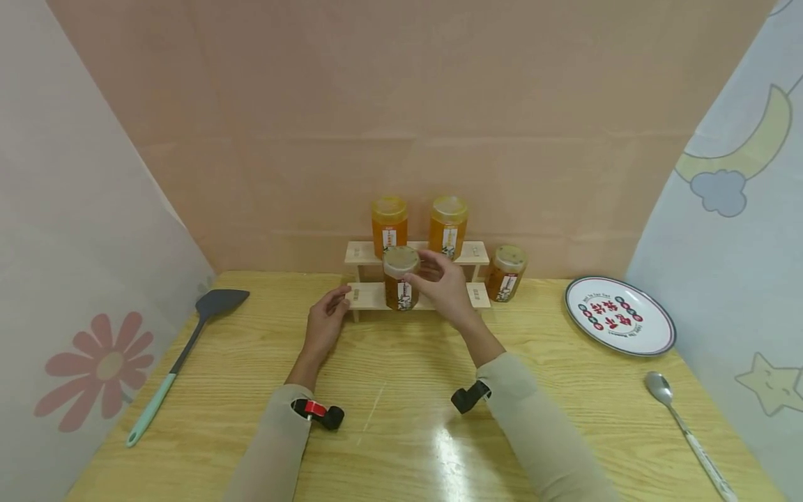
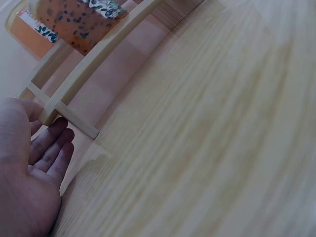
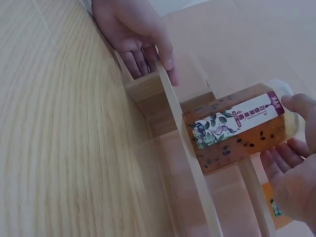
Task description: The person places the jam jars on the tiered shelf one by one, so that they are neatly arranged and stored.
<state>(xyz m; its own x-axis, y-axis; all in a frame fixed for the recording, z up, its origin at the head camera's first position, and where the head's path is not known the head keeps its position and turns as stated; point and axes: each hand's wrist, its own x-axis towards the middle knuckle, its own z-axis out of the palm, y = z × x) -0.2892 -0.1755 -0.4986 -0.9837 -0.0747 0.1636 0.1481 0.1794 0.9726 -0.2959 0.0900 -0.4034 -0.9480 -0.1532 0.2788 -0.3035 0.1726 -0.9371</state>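
Head view: we see our right hand (image 1: 442, 282) reaching forward, fingers curled around the lid of a jar (image 1: 401, 277) standing on the rack's (image 1: 366, 295) lower shelf. Our left hand (image 1: 326, 322) rests with relaxed fingers against the rack's left end.

1. The counter (image 1: 401, 418) looks like pale wood with a glossy finish, and glare shows at the lower centre of the head view.
2. The rack (image 1: 366, 296) is bare, matt, light wood.
3. The jar (image 1: 400, 279) is clear and smooth, with a paper label.
4. The plate (image 1: 659, 341) at right is glossy.
5. The spoon (image 1: 684, 432) is shiny metal.
6. The spatula (image 1: 182, 359) at left is matt plastic.
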